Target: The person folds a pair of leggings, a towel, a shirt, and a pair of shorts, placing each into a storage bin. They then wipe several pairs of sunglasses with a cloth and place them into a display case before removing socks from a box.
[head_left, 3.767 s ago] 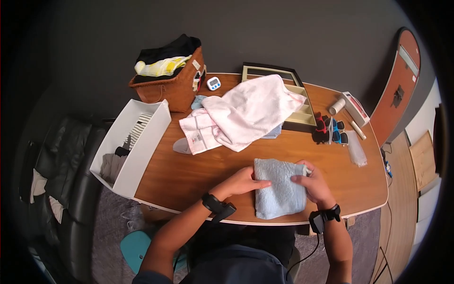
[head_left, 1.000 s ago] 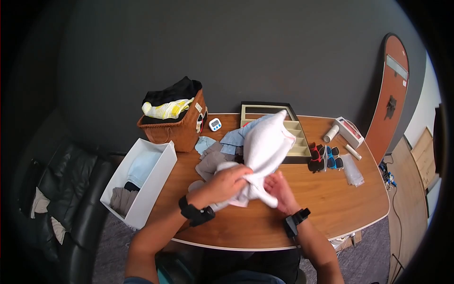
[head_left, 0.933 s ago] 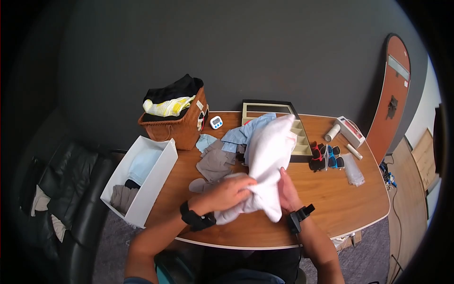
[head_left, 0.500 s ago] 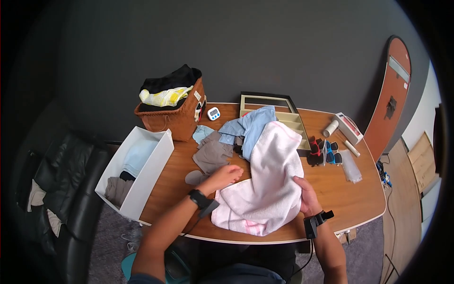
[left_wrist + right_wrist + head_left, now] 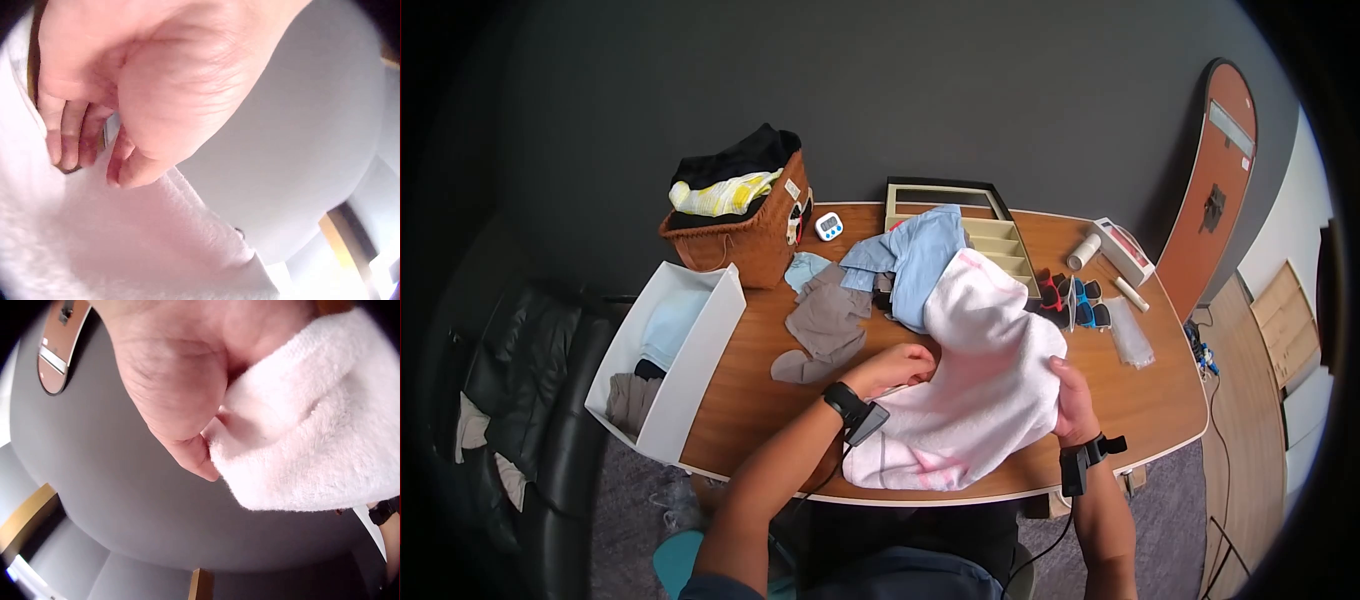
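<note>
A white towel [image 5: 990,400] with pink bands lies rumpled over the front of the table, its far end bunched up towards a blue garment. My left hand [image 5: 897,368] pinches the towel's left edge; in the left wrist view a fold of towel [image 5: 137,231] runs up between the thumb and the bent fingers. At the opposite edge my right hand [image 5: 1076,400] grips the cloth, thumb on the near side. The right wrist view shows towel cloth [image 5: 300,444] held against the right palm [image 5: 181,381], with most fingers hidden behind it.
Behind the towel lie a blue garment [image 5: 928,260] and grey clothes [image 5: 828,312]. A white bin [image 5: 700,370] with folded cloths and a brown basket [image 5: 750,245] of clothes stand left. A divided case [image 5: 1000,240], a timer [image 5: 829,227] and sunglasses [image 5: 1088,303] sit farther back.
A folded light blue cloth has gone from my hands, and one now lies in the bin. The white towel has come forward and been spread; my left hand has returned to its edge.
</note>
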### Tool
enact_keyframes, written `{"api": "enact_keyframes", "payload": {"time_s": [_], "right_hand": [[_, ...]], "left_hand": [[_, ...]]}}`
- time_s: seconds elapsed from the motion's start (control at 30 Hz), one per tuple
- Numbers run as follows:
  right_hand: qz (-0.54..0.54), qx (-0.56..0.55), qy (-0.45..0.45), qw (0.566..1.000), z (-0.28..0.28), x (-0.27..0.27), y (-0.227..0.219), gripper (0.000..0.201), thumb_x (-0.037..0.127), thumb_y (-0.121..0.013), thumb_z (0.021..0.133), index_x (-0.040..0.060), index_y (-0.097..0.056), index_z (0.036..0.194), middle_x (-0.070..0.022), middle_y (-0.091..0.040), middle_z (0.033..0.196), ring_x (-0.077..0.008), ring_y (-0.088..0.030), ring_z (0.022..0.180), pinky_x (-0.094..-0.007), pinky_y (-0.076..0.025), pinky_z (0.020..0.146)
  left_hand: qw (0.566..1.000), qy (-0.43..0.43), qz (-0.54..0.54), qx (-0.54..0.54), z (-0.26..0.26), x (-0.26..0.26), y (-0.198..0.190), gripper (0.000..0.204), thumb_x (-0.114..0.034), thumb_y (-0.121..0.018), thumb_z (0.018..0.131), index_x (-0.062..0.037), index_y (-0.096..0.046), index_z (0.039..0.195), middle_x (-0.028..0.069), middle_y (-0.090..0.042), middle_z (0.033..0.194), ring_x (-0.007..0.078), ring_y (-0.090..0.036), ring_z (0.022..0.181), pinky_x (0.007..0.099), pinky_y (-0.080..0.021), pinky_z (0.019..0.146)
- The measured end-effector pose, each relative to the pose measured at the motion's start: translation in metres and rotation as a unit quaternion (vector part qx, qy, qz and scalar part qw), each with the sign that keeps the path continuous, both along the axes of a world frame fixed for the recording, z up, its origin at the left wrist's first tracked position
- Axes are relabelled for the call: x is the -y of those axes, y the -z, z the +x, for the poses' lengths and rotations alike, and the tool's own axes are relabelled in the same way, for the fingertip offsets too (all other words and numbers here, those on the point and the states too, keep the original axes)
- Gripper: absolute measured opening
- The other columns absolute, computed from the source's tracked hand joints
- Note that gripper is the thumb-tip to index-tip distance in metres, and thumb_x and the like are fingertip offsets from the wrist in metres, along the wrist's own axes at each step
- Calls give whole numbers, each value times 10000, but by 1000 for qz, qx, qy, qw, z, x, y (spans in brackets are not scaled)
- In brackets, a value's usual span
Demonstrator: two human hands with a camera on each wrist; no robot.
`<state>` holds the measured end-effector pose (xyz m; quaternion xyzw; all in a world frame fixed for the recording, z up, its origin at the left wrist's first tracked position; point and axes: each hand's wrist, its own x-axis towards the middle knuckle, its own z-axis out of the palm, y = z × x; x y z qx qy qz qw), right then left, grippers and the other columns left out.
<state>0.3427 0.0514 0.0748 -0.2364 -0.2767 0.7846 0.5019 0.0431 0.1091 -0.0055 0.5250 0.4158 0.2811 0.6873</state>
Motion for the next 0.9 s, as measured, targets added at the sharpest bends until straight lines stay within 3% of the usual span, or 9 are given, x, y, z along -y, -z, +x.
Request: {"api": "enact_keyframes", "payload": {"time_s": [0.07,0.13,0.23,0.33,0.4,0.53,0.6,0.73,0.9], "right_hand": [[0,-1,1,1000,6,0,0,544,152,-605,890,-8,-416,1375,-177,-600,1238,-278,-638,1080,-415,-523,955],[2,15,15,1000,10,2,0,533,154,-601,893,-15,-419,1365,-174,-602,1234,-278,-639,1078,-417,-522,958],[8,69,19,997,15,6,-7,513,98,-595,891,-16,-419,1359,-156,-608,1217,-271,-642,1065,-396,-531,948],[-4,189,0,982,30,12,-4,530,32,-600,881,-6,-408,1373,-156,-614,1196,-257,-649,1039,-373,-540,924],[-28,269,-8,963,46,19,4,549,1,-607,874,0,-402,1383,-158,-618,1184,-247,-655,1021,-360,-545,908],[-39,307,0,951,65,30,16,660,-15,-645,855,45,-345,1440,-145,-656,1082,-210,-674,927,-331,-553,828],[-8,305,42,951,62,32,-4,691,-13,-643,865,86,-314,1464,-128,-669,1039,-201,-675,903,-326,-558,806],[153,232,110,954,60,6,-55,415,47,-625,912,81,-508,1309,-64,-676,987,-153,-667,870,-287,-556,761],[283,215,171,919,43,-9,-161,250,128,-646,921,56,-593,1154,-44,-666,981,-147,-663,887,-291,-559,789]], "left_hand": [[998,-39,39,-6,0,9,-5,231,-242,-685,856,-32,-616,921,36,-617,805,116,-577,732,252,-464,650],[914,37,254,-313,-1,20,-9,363,-268,-727,802,12,-611,1001,123,-667,904,202,-632,822,310,-496,717],[906,86,224,-350,-6,22,-4,460,-294,-757,767,27,-609,1063,153,-669,924,232,-641,823,328,-493,734],[920,113,178,-331,-19,26,-5,360,-264,-728,834,7,-620,1045,74,-663,863,159,-616,755,280,-482,701],[996,17,76,-43,-36,28,-3,214,-200,-656,920,-32,-615,1047,22,-656,905,98,-598,781,250,-474,710],[989,-68,78,106,-61,42,-57,174,-178,-603,969,-66,-575,1099,-12,-632,956,38,-566,825,194,-453,695],[977,-139,89,135,-68,47,-87,209,-156,-609,962,-71,-545,1142,-5,-640,944,39,-572,797,191,-455,666],[950,-182,204,148,-72,51,-174,317,-91,-556,973,-78,-464,1276,34,-647,977,108,-637,918,269,-555,773],[915,-207,324,123,-83,47,-271,228,-132,-609,960,-63,-573,1174,7,-660,932,57,-614,802,209,-505,703]]}}
